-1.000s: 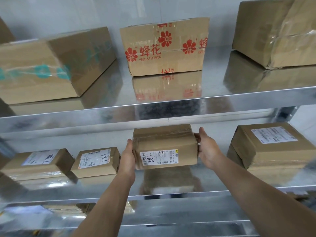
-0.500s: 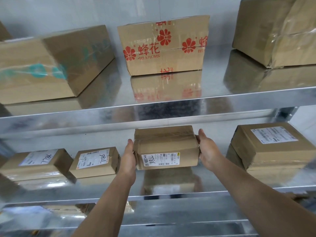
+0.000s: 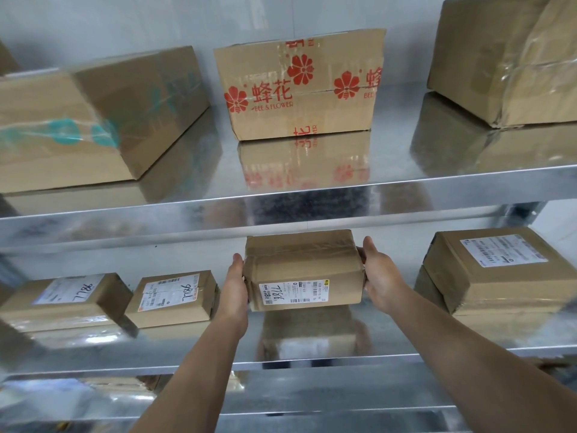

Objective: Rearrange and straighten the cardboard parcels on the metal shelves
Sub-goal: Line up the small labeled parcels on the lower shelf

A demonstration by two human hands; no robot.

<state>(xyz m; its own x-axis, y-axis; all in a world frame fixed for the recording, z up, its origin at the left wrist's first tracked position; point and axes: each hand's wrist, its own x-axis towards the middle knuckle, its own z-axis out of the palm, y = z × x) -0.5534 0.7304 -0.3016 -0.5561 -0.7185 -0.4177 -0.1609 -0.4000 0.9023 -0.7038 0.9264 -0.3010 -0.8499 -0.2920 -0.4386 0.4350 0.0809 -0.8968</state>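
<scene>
At the far left, a big box with teal tape (image 3: 78, 120) sits askew on the upper shelf (image 3: 281, 210). Below it, on the lower shelf (image 3: 312, 360), lie two small labelled parcels, the left parcel (image 3: 65, 300) turned at an angle and the second parcel (image 3: 173, 296) just beside it.

In the middle, a flower-printed box (image 3: 299, 89) stands on the upper shelf, well back from the edge. Under it, the middle parcel (image 3: 303, 270) is held between both hands, label facing forward. It seems to touch the lower shelf, though the shiny metal's reflection makes that hard to judge. The left hand (image 3: 235, 289) lies flat against the parcel's left side, thumb straight. The right hand (image 3: 379, 273) clasps the right side, thumb along the top edge and fingertips curled onto the parcel.

At the right, a large taped box (image 3: 505, 57) rests on the upper shelf, and a flat labelled parcel (image 3: 499, 270) sits on the lower shelf, apart from the right hand.
</scene>
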